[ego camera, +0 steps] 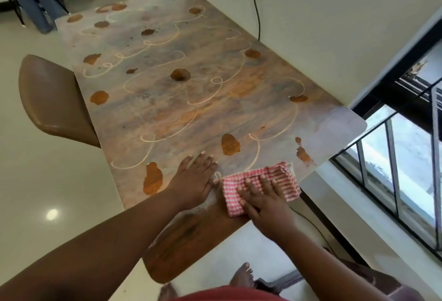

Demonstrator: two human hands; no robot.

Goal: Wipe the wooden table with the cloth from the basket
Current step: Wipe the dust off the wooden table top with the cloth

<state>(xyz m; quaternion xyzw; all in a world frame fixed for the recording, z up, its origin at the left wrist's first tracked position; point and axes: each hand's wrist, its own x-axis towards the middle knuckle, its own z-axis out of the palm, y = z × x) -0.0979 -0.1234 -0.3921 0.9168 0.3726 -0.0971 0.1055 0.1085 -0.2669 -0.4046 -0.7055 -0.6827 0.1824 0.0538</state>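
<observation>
Arms: both bare to the frame's edge, no sleeves in sight
Left hand [195, 182]: no ring, no watch, short pale nails
Right hand [264, 204]: no ring, no wristband, short pale nails
Garment [224, 294]: red cloth at the bottom edge
Feet [241, 275]: bare, toes showing

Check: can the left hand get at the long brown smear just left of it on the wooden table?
Probably yes. The left hand lies flat beside the long brown smear, with nothing between them on the wooden table.

Right hand [265, 201] flat on checked cloth [259, 184], stained table [191, 109]
</observation>
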